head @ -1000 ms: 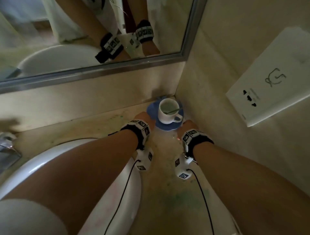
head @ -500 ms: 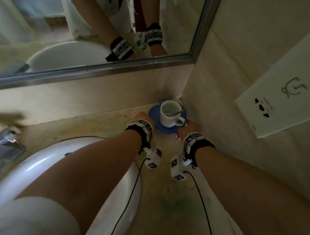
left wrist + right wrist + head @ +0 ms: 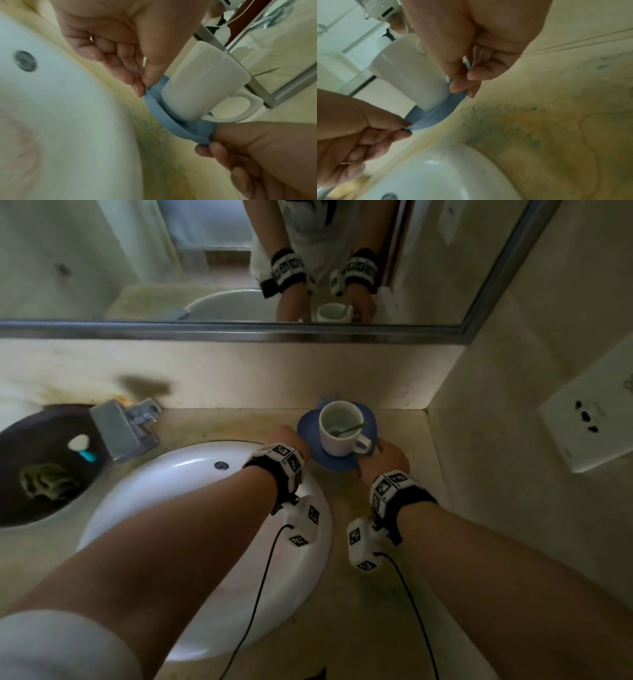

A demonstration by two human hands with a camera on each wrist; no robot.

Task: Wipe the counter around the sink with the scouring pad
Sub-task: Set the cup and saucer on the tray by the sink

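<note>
A blue saucer point(image 3: 337, 455) with a white cup point(image 3: 340, 428) standing on it is held by both hands over the table point(image 3: 359, 611), near the back right corner beside the sink point(image 3: 191, 474). The left hand point(image 3: 287, 438) pinches the saucer's left rim between thumb and fingertips point(image 3: 137, 86), and the right hand point(image 3: 385, 457) pinches the near right rim the same way — both grips are closed on the saucer. A spoon point(image 3: 349, 429) lies inside the cup, and the cup's handle points toward the right hand. In the wrist views the saucer is seen clear of the table, tilted in the pictures, with the cup upright on it.

The table around the sink is stained yellowish, with green-blue specks point(image 3: 488, 129) scattered beside the rim. A dark bowl point(image 3: 20, 440) sits at the far left, beyond the sink; a greenish crumpled thing point(image 3: 48, 482) lies in it — probably the scouring pad, though it cannot be told for certain — well apart from both hands. A tap point(image 3: 125, 428) stands behind the sink, a mirror point(image 3: 205, 261) runs along the back wall, and a white socket plate point(image 3: 589, 419) is fixed to the right wall.
</note>
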